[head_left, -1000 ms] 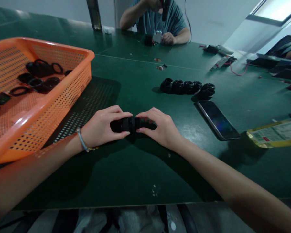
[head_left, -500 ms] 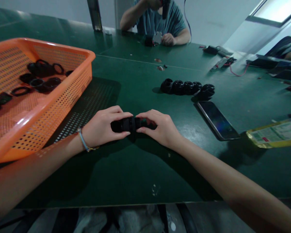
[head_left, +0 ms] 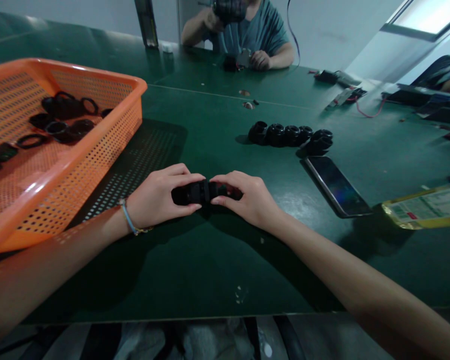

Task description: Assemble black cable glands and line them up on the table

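Note:
Both of my hands meet over the front of the green table (head_left: 195,280), closed on one black cylindrical plastic part (head_left: 200,192) with a raised ring round its middle. My left hand (head_left: 160,194) has its thumb and fingers round the left portion. On the right end, my right hand (head_left: 249,196) pinches a narrower section between thumb and fingertips. The part lies sideways, low over the tabletop; whether it touches the surface I cannot tell. Farther back stands a row of several black round plastic fittings (head_left: 291,134).
An orange perforated basket (head_left: 108,145) with black rings and fittings stands at left. On the right lie a smartphone (head_left: 337,186) and a yellow-edged packet (head_left: 427,206). Across the table a person (head_left: 255,37) holds a power drill (head_left: 229,10). Wired parts (head_left: 345,96) lie at far right.
My hands and the black part have hardly moved. Across the table, the person's drill has shifted to the left and swung round sideways.

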`<state>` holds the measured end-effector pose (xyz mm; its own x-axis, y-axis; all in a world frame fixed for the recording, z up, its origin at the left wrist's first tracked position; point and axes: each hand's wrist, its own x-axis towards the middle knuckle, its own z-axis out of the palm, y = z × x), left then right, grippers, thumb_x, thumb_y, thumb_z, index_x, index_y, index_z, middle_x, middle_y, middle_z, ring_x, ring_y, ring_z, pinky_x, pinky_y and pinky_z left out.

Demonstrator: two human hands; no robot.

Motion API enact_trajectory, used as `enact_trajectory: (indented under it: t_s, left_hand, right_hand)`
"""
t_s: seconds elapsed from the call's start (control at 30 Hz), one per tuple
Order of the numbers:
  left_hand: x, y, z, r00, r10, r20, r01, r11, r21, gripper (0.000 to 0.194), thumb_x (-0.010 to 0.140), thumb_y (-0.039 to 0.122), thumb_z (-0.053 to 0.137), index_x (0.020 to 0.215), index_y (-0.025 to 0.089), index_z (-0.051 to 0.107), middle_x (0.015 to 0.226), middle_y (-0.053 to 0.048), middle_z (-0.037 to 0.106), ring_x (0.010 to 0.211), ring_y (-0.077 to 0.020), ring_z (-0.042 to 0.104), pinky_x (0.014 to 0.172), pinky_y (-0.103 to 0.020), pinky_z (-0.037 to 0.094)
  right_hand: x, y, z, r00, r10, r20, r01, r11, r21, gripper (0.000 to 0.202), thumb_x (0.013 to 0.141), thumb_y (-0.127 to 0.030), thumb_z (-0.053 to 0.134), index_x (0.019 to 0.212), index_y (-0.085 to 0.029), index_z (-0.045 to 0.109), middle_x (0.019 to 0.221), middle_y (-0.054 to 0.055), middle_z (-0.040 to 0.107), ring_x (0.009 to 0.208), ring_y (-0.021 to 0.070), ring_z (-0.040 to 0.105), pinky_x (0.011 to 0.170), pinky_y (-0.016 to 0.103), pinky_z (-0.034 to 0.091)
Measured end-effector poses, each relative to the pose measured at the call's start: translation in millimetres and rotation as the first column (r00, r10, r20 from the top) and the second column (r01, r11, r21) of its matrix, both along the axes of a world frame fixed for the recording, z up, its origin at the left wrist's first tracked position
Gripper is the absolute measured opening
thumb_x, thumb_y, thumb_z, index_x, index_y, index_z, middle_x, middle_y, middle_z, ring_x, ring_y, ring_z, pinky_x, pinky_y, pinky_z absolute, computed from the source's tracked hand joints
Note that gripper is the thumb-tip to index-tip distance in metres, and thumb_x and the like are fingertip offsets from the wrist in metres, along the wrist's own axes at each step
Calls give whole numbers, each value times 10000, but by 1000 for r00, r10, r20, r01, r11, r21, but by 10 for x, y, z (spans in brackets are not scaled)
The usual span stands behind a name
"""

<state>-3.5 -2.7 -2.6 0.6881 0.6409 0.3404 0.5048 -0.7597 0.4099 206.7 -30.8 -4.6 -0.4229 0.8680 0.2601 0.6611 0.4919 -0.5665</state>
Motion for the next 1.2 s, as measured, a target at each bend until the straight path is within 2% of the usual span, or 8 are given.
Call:
enact_trajectory:
  t_s: [0.53, 0.67, 0.93, 1.07, 1.2]
  left_hand:
    - [-4, 1, -22, 1000, 1, 10, -1, 999, 33, 387, 772, 341, 585, 1102, 146, 634, 871, -33, 608, 762, -134, 595, 716, -219, 472]
    - [-2, -1, -9, 1000, 7, 0, -7, 1000, 11, 384, 770, 341, 582, 1097, 147, 638, 869, -35, 610, 759, -138, 596, 714, -226, 471]
    - [-2, 3, 6, 999, 36, 5, -35, 999, -20, 387, 767, 377, 581, 1088, 170, 644, 865, -26, 611, 756, -137, 593, 716, -231, 469]
    - [-4, -1, 10, 999, 39, -1, -39, 999, -32, 395, 769, 383, 578, 1095, 167, 641, 873, -29, 609, 763, -139, 592, 718, -232, 465]
    - [1, -6, 13, 999, 37, -2, -37, 999, -39, 385, 765, 373, 581, 1091, 178, 642, 873, -23, 607, 763, -137, 590, 713, -228, 463]
  right_hand:
    - [4, 14, -21, 1000, 5, -4, -5, 1000, 28, 222, 763, -192, 679, 981, -150, 671, 804, 25, 683, 698, 128, 549, 616, 247, 397]
    - [38, 18, -44, 998, 47, -34, -45, 997, 60, 289, 722, -189, 713, 1004, -144, 673, 798, 22, 689, 682, 123, 562, 612, 247, 415]
    - [40, 22, -80, 998, 8, -59, -2, 995, 102, 300, 724, -167, 696, 1024, -178, 681, 946, 50, 686, 775, 150, 589, 616, 269, 457]
    - [26, 14, -54, 997, 27, -68, -23, 998, 53, 349, 716, -130, 693, 1061, -156, 652, 917, 43, 669, 704, 121, 566, 594, 249, 450]
    - [19, 6, -44, 995, 8, -99, -8, 1000, -3, 356, 696, -95, 695, 1039, -152, 620, 858, 5, 644, 569, 68, 476, 550, 222, 419]
